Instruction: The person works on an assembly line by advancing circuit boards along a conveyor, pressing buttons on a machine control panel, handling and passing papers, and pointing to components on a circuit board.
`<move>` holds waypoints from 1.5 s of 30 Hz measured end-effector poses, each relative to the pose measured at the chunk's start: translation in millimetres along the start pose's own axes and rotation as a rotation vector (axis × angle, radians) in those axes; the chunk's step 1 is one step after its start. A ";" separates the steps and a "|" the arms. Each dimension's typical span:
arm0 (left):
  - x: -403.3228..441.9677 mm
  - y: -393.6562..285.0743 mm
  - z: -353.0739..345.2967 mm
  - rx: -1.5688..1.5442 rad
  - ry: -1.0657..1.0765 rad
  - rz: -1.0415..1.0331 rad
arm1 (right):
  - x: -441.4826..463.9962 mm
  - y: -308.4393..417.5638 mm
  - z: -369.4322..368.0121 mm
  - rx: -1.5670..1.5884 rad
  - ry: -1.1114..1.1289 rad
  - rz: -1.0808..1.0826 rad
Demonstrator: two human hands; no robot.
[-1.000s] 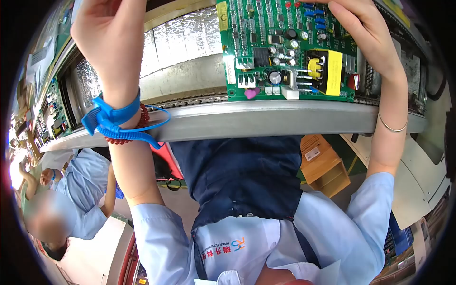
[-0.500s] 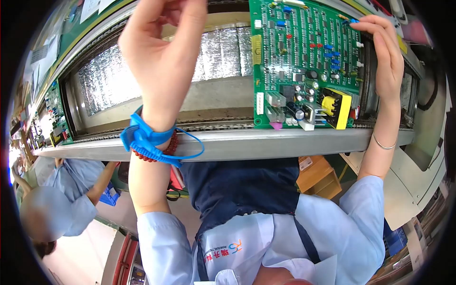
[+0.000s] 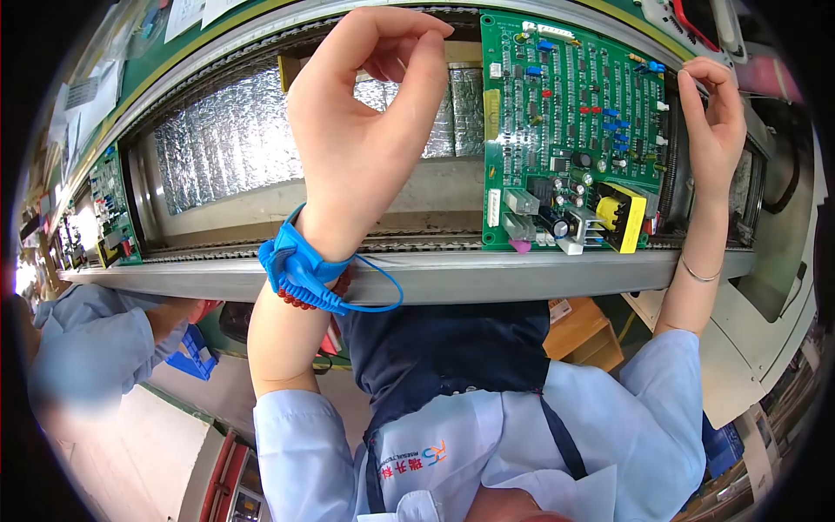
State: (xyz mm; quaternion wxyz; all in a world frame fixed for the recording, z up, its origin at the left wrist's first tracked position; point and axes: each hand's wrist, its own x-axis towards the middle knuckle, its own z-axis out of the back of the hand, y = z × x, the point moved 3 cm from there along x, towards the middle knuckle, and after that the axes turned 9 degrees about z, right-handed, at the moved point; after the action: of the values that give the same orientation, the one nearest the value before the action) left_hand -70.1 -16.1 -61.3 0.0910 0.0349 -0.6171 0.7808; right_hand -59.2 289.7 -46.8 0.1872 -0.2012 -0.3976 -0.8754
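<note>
A green circuit board (image 3: 570,130) lies across the conveyor rails. It carries a yellow transformer (image 3: 619,217), capacitors and small blue and red parts. Left of the board's upper corner, my left hand (image 3: 370,113) hovers over the conveyor with fingers curled and thumb and forefinger tips together. A blue wrist strap (image 3: 304,265) is round that wrist. Beyond the board's right edge is my right hand (image 3: 715,122), thumb and forefinger pinched close to the blue parts (image 3: 654,66) at the upper right corner. Anything in either pinch is too small or hidden to make out.
Silver foil lining (image 3: 226,139) shows inside the conveyor. More circuit boards (image 3: 111,217) stand at its far left. The metal front rail (image 3: 487,283) runs between me and the board. A co-worker's sleeve (image 3: 96,339) is at lower left, near a blue bin (image 3: 193,355).
My left hand has moved right and its fingertips have come together. My right hand has drawn off the board's corner into a pinch. The view has shifted slightly; the co-worker has moved.
</note>
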 end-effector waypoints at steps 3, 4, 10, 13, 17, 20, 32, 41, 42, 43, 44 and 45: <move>2.2 0.8 -1.9 0.053 0.101 0.011 | 0.0 0.0 -1.9 -0.006 0.007 0.000; 1.6 0.7 -1.4 0.096 0.244 0.056 | 0.2 -0.1 -2.2 -0.009 0.007 -0.004; -6.5 -3.1 -7.9 0.146 0.658 0.043 | 0.7 0.9 -4.1 -0.020 0.009 -0.014; -8.5 -2.9 -8.8 0.131 0.707 0.102 | 1.3 0.9 -3.8 -0.030 0.012 0.004; -10.2 -0.5 -6.8 0.119 0.735 0.101 | 1.3 2.1 -6.7 -0.050 0.051 -0.010; -12.6 0.3 -8.2 0.110 0.744 0.100 | 3.9 7.1 -8.3 -0.061 0.022 0.024; -15.4 5.7 -9.0 0.083 0.755 0.053 | 6.7 20.1 -15.4 -0.113 0.037 -0.052; -17.0 5.9 -9.9 0.087 0.744 0.029 | 7.9 21.8 -17.1 -0.131 0.045 -0.054; -17.4 5.2 -9.9 0.085 0.747 0.031 | 8.2 22.2 -17.2 -0.129 0.046 -0.059; -16.6 4.8 -9.0 0.086 0.750 0.030 | 8.9 22.7 -18.1 -0.129 0.044 -0.053; -16.2 4.8 -8.8 0.088 0.747 0.026 | 8.6 22.5 -18.3 -0.131 0.048 -0.060; -17.1 5.6 -9.0 0.084 0.750 0.029 | 7.8 22.4 -18.5 -0.133 0.055 -0.069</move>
State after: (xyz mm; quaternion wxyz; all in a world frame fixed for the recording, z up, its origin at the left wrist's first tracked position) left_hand -53.9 -10.3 -71.6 0.2982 -0.2586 -0.5089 0.7650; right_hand -58.7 260.3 -40.2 0.1537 -0.1753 -0.3401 -0.9110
